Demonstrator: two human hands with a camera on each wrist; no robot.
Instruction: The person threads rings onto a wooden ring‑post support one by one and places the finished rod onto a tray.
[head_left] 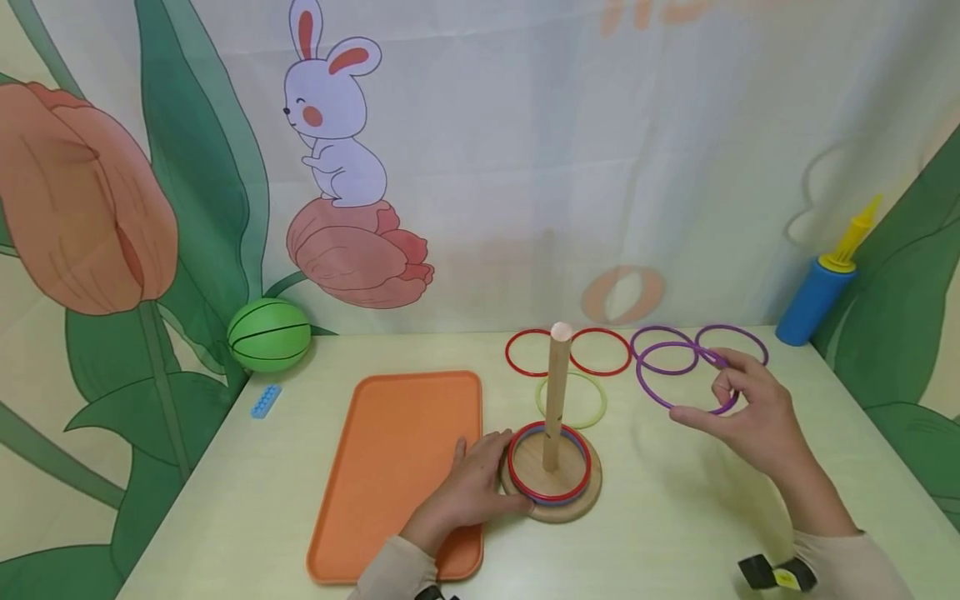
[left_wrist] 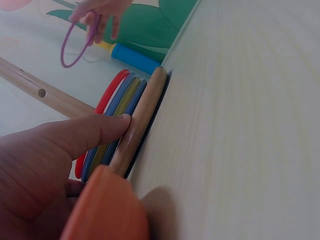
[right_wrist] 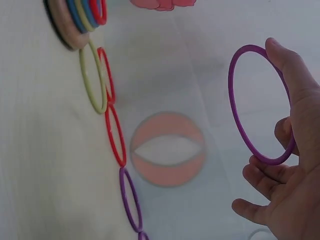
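Near the middle of the table stands a wooden peg stand with an upright peg (head_left: 557,392) and a round base (head_left: 594,492). Around the foot of the peg lie stacked rings: a red ring (left_wrist: 111,91) on top, then blue, yellow and blue in the left wrist view. My left hand (head_left: 468,492) grips the base from the left, its thumb along the lower rings and base edge. To the right of the peg, my right hand (head_left: 757,417) pinches a purple ring (right_wrist: 231,95) between thumb and fingers, held up above the table.
Behind the stand lie two red rings (head_left: 628,358), a yellow-green ring (head_left: 604,408) and two purple rings (head_left: 765,350). An orange tray (head_left: 405,450) is left of the stand. Farther off are a green ball (head_left: 268,335), a light blue brick (head_left: 266,401) and a blue pump (head_left: 814,302).
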